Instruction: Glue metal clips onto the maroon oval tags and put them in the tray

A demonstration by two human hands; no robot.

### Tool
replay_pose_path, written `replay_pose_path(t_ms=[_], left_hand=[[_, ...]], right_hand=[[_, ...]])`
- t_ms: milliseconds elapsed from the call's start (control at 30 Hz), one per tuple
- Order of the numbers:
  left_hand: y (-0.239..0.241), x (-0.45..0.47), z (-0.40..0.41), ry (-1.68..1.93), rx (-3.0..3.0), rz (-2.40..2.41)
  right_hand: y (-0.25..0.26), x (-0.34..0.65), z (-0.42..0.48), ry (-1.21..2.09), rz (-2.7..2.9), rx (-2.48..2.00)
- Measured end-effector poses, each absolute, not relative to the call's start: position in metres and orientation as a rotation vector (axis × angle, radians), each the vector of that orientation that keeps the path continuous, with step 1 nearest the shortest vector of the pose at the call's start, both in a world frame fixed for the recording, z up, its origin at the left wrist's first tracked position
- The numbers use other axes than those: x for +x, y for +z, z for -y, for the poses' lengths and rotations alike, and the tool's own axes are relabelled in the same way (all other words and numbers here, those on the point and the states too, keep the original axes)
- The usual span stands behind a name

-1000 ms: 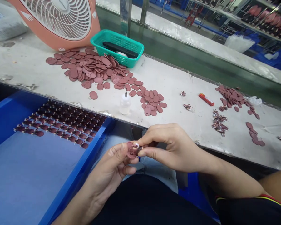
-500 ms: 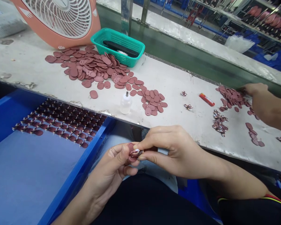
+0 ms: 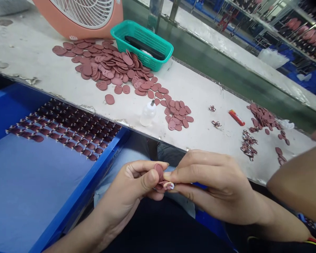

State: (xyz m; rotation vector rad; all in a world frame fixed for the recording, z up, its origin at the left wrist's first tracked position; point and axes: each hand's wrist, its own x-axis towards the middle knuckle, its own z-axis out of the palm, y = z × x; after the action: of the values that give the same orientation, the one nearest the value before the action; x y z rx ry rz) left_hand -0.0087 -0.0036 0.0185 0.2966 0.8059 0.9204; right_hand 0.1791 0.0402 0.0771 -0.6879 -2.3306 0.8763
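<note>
Between thumb and fingers, my left hand [image 3: 137,182] grips a reddish-brown oval piece [image 3: 158,170]. My right hand [image 3: 213,182] pinches a small bow-like ornament [image 3: 167,185] with a pale, shiny end, pressed against the lower part of that oval. Both hands meet in front of the table edge, above my lap. To the left, a blue tray [image 3: 68,211] holds rows of finished-looking dark oval pieces with ornaments [image 3: 65,130]. A clear bottle with a needle tip [image 3: 147,114] stands on the table just beyond my hands.
A large pile of loose ovals [image 3: 107,66] spreads before an orange fan [image 3: 94,30] and a green basket [image 3: 158,65]. Farther right lie a red tube-like packet [image 3: 236,117], ornament clusters [image 3: 249,146] and more ovals [image 3: 263,116]. Another person's arm [image 3: 300,179] reaches in at right.
The oval has tilted in my left hand, and the ornament's pale end has turned lower right. The other person's arm has drawn back toward the near right. My view has shifted slightly.
</note>
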Motion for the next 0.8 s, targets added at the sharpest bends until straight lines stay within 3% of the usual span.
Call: replay_pose_path(t_ms=[800], left_hand=[[0.0179, -0.0049, 0.0036, 0.943, 0.293, -0.85]], right_hand=[[0.0747, 0.1761, -0.0492, 0.967, 2.326, -0.662]])
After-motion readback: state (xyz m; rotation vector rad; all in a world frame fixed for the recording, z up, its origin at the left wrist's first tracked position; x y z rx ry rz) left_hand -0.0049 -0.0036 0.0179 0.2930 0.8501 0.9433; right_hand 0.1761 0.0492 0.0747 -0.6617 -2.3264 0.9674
